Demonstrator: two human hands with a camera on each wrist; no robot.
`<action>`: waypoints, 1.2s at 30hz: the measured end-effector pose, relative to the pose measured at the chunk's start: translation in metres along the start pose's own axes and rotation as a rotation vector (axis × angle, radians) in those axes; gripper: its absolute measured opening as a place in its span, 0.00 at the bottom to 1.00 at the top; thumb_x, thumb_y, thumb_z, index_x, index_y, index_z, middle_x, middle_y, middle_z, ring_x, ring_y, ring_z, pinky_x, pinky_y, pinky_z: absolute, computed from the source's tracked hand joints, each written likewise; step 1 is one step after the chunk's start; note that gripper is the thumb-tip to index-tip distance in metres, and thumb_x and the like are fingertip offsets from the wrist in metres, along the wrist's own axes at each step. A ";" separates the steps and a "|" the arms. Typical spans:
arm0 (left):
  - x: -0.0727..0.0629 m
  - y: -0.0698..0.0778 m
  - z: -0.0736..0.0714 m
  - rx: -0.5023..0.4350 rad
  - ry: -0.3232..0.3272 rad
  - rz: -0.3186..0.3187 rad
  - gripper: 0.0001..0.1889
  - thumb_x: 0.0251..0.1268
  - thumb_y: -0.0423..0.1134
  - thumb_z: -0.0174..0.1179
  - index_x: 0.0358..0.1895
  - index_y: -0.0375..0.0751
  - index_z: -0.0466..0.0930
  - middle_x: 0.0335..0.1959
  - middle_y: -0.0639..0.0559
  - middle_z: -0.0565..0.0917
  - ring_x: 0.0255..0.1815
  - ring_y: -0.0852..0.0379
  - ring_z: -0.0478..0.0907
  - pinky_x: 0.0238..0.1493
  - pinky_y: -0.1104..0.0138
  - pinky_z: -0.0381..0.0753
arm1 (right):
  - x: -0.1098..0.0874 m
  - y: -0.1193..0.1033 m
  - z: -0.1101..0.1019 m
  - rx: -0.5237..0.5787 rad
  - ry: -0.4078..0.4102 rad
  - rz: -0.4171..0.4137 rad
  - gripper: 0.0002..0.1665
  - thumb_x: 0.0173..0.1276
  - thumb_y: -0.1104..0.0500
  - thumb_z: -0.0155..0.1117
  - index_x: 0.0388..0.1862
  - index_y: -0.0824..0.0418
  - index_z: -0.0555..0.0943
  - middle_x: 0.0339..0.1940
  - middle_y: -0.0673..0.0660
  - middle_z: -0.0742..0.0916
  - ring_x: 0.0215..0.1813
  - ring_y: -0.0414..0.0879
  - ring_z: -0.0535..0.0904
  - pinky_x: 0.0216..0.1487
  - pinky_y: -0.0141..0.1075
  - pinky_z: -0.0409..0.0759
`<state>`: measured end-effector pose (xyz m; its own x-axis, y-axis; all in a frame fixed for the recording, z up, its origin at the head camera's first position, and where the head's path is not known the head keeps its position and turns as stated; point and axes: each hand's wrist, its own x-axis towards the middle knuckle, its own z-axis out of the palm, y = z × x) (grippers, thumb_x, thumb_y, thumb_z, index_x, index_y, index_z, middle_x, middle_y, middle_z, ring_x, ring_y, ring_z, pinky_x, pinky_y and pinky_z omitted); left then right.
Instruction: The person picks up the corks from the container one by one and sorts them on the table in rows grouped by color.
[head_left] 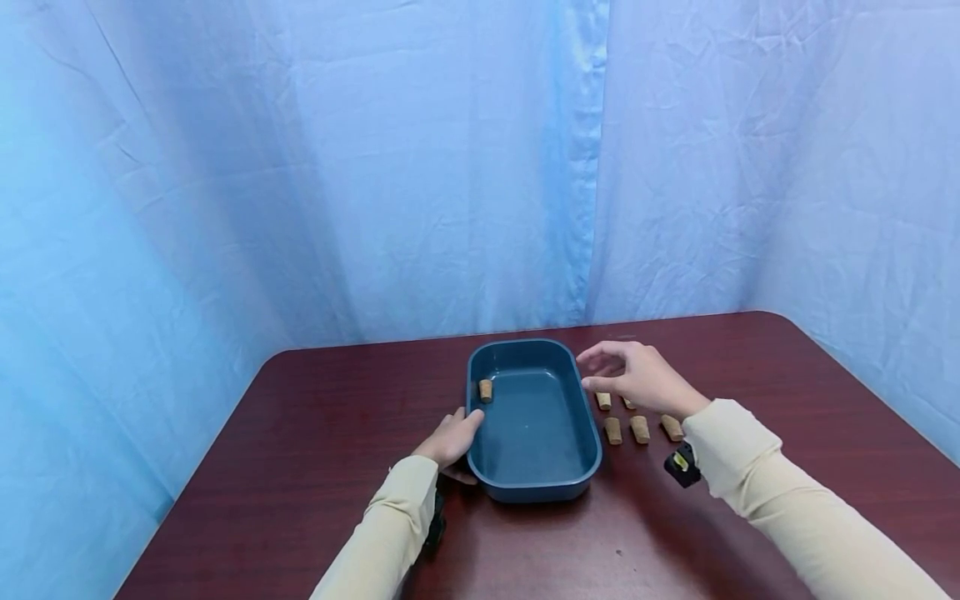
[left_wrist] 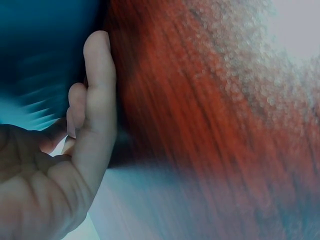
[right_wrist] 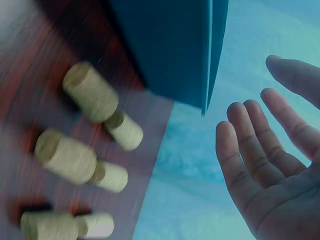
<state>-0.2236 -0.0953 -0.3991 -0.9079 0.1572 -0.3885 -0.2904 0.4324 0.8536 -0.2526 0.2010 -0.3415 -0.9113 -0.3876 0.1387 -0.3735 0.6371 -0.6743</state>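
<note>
A dark blue rectangular tray [head_left: 525, 485] stands on the table. Inside it, by the left wall, is one tapered cork stopper [head_left: 486, 391]. My left hand [head_left: 452, 437] holds the tray's left side, thumb over the rim and fingers along the outer wall; in the left wrist view the fingers [left_wrist: 100, 100] lie close against that wall. Above the tray's right rim hovers my right hand [head_left: 633, 375], fingers loosely bent with nothing between them. The right wrist view shows its palm [right_wrist: 285, 200] bare. Several cork stoppers [head_left: 640, 429] stand in rows right of the tray, partly hidden by the right hand.
The dark red wooden table [head_left: 337, 433] reaches back to a pale blue curtain [head_left: 450, 167]. In the right wrist view, corks [right_wrist: 90, 92] stand close beside the tray's outer wall [right_wrist: 165, 45].
</note>
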 end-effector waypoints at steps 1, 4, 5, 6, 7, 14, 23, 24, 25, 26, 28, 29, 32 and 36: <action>0.000 0.000 0.000 -0.002 0.001 -0.001 0.37 0.78 0.50 0.39 0.82 0.34 0.44 0.78 0.32 0.49 0.54 0.34 0.74 0.32 0.52 0.91 | 0.003 -0.002 0.002 0.008 -0.008 0.008 0.21 0.70 0.56 0.70 0.59 0.63 0.83 0.49 0.58 0.87 0.50 0.52 0.84 0.52 0.49 0.86; 0.000 -0.001 -0.001 -0.005 0.004 -0.003 0.37 0.78 0.50 0.39 0.82 0.34 0.44 0.78 0.32 0.49 0.53 0.35 0.75 0.32 0.52 0.91 | 0.012 -0.008 0.008 0.025 -0.026 0.020 0.21 0.71 0.55 0.69 0.59 0.62 0.83 0.50 0.59 0.86 0.50 0.52 0.84 0.50 0.47 0.87; 0.000 -0.001 -0.002 -0.003 0.005 -0.005 0.37 0.78 0.50 0.39 0.82 0.34 0.44 0.78 0.32 0.49 0.53 0.35 0.75 0.32 0.52 0.91 | 0.014 -0.010 0.010 0.032 -0.030 0.024 0.20 0.71 0.55 0.69 0.59 0.62 0.83 0.50 0.60 0.86 0.50 0.52 0.84 0.49 0.47 0.87; 0.000 -0.001 -0.002 0.001 0.006 -0.005 0.37 0.78 0.50 0.39 0.82 0.34 0.44 0.78 0.32 0.49 0.53 0.35 0.74 0.32 0.51 0.91 | 0.017 -0.012 0.012 0.038 -0.032 0.026 0.20 0.71 0.55 0.69 0.58 0.62 0.83 0.50 0.60 0.86 0.50 0.52 0.83 0.49 0.46 0.87; 0.001 -0.001 -0.002 0.004 0.007 -0.005 0.37 0.78 0.50 0.39 0.82 0.35 0.44 0.78 0.32 0.49 0.54 0.34 0.74 0.32 0.52 0.91 | 0.020 -0.013 0.014 0.043 -0.033 0.027 0.20 0.71 0.55 0.70 0.58 0.62 0.83 0.50 0.60 0.86 0.50 0.53 0.83 0.48 0.46 0.87; 0.003 0.000 -0.003 0.003 0.006 -0.007 0.37 0.79 0.51 0.39 0.82 0.34 0.44 0.79 0.32 0.48 0.56 0.33 0.73 0.31 0.52 0.91 | 0.038 -0.026 0.026 0.054 -0.062 0.035 0.19 0.72 0.57 0.69 0.58 0.64 0.83 0.50 0.60 0.86 0.51 0.54 0.83 0.51 0.49 0.86; 0.001 0.002 -0.002 0.007 0.010 -0.013 0.37 0.79 0.51 0.39 0.82 0.34 0.43 0.79 0.32 0.46 0.58 0.33 0.73 0.32 0.52 0.91 | 0.061 -0.036 0.041 0.101 -0.085 0.083 0.19 0.73 0.55 0.68 0.58 0.63 0.84 0.46 0.57 0.86 0.47 0.52 0.82 0.52 0.49 0.86; 0.001 0.002 -0.002 0.010 0.011 -0.016 0.37 0.79 0.51 0.39 0.82 0.34 0.43 0.80 0.32 0.46 0.59 0.32 0.72 0.32 0.52 0.91 | 0.063 -0.037 0.043 0.108 -0.089 0.087 0.19 0.73 0.55 0.67 0.58 0.63 0.84 0.45 0.57 0.86 0.47 0.53 0.82 0.52 0.49 0.86; 0.001 0.002 -0.002 0.013 0.011 -0.019 0.37 0.79 0.51 0.39 0.82 0.34 0.43 0.80 0.32 0.45 0.60 0.32 0.72 0.32 0.52 0.91 | 0.065 -0.038 0.046 0.115 -0.092 0.092 0.19 0.74 0.55 0.67 0.58 0.64 0.84 0.45 0.57 0.86 0.47 0.54 0.82 0.52 0.50 0.86; 0.001 0.003 -0.001 0.014 0.012 -0.022 0.37 0.79 0.51 0.39 0.82 0.34 0.43 0.80 0.32 0.45 0.60 0.32 0.72 0.31 0.52 0.91 | 0.067 -0.039 0.048 0.120 -0.095 0.099 0.19 0.74 0.55 0.66 0.59 0.64 0.83 0.45 0.57 0.86 0.48 0.55 0.82 0.53 0.50 0.86; 0.001 0.003 -0.001 0.007 0.011 -0.025 0.37 0.79 0.51 0.39 0.82 0.34 0.43 0.80 0.32 0.46 0.59 0.33 0.73 0.31 0.52 0.91 | 0.071 -0.039 0.054 0.126 -0.098 0.114 0.20 0.75 0.55 0.65 0.59 0.65 0.83 0.45 0.58 0.85 0.49 0.58 0.82 0.53 0.50 0.86; 0.001 0.002 -0.001 0.002 0.010 -0.023 0.37 0.79 0.50 0.39 0.82 0.33 0.43 0.79 0.32 0.47 0.58 0.33 0.74 0.31 0.52 0.91 | 0.073 -0.040 0.057 0.127 -0.101 0.118 0.20 0.75 0.55 0.65 0.59 0.66 0.83 0.45 0.58 0.85 0.50 0.59 0.82 0.54 0.50 0.86; 0.002 0.002 0.000 -0.011 0.006 -0.021 0.37 0.79 0.50 0.40 0.82 0.33 0.44 0.78 0.32 0.49 0.56 0.33 0.75 0.31 0.52 0.91 | 0.078 -0.041 0.065 0.132 -0.112 0.144 0.20 0.74 0.56 0.66 0.59 0.66 0.82 0.47 0.60 0.85 0.52 0.61 0.82 0.54 0.49 0.86; 0.003 0.001 0.000 -0.019 0.001 -0.023 0.37 0.79 0.50 0.39 0.82 0.33 0.43 0.78 0.32 0.49 0.60 0.32 0.72 0.32 0.51 0.91 | 0.083 -0.039 0.077 0.145 -0.134 0.180 0.19 0.74 0.57 0.65 0.58 0.66 0.82 0.47 0.61 0.85 0.51 0.60 0.82 0.53 0.47 0.86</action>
<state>-0.2263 -0.0942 -0.3998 -0.9012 0.1464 -0.4080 -0.3171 0.4189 0.8508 -0.3009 0.0927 -0.3594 -0.9262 -0.3674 -0.0842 -0.1696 0.6058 -0.7774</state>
